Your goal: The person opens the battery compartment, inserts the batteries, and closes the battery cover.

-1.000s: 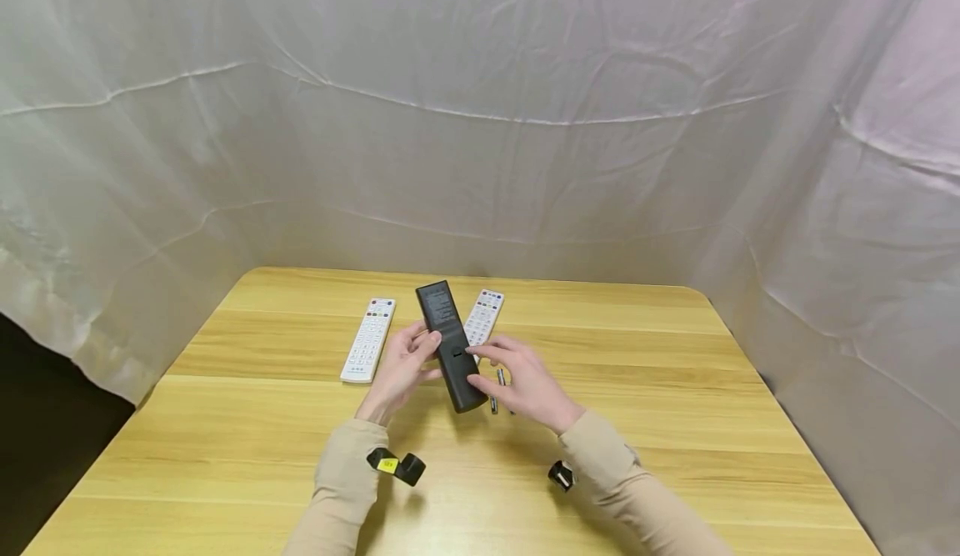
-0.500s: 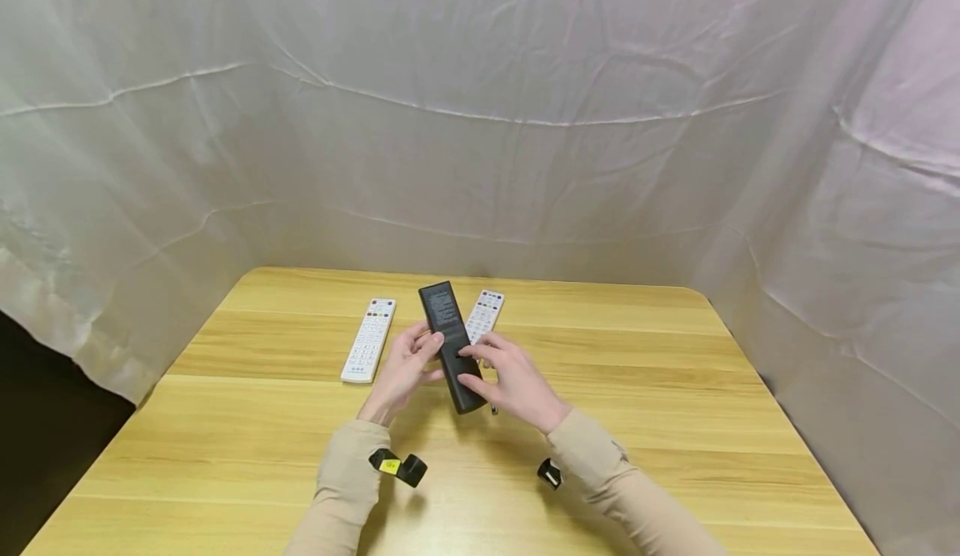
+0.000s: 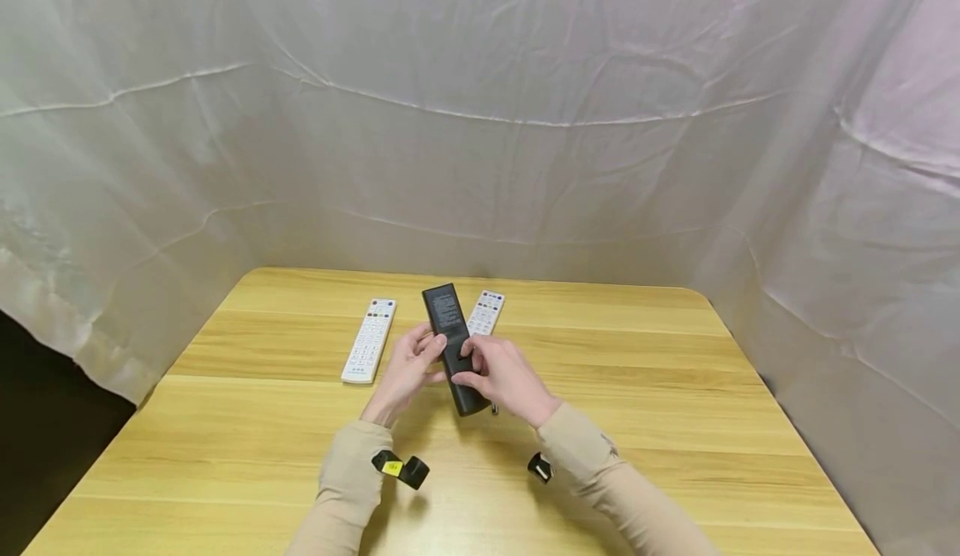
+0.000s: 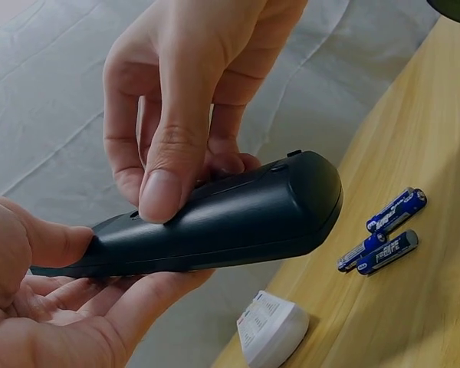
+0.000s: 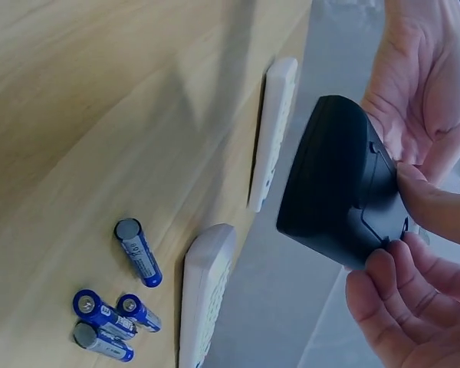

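A black remote control (image 3: 452, 323) is held face down above the table, its label and battery cover turned up. My left hand (image 3: 406, 373) grips it by the side, thumb on the back and fingers underneath; the left wrist view shows this left hand (image 4: 77, 307) at lower left. Thumb and curled fingers of my right hand (image 3: 510, 377) pinch at the battery cover near the latch. In the right wrist view, the right hand's fingers (image 5: 383, 295) touch the cover's edge on the black remote (image 5: 333, 184). The cover appears seated in the remote.
Two white remotes lie on the wooden table (image 3: 675, 423): one white remote (image 3: 369, 341) at left, another white remote (image 3: 486, 313) behind the black one. Several blue batteries (image 5: 103, 314) lie loose near the right hand, mostly hidden in the head view. Grey cloth (image 3: 480, 164) hangs behind.
My right hand has moved left onto the black remote's cover, and its fingers have curled in closer. The black remote has shifted slightly right, still in my left hand.
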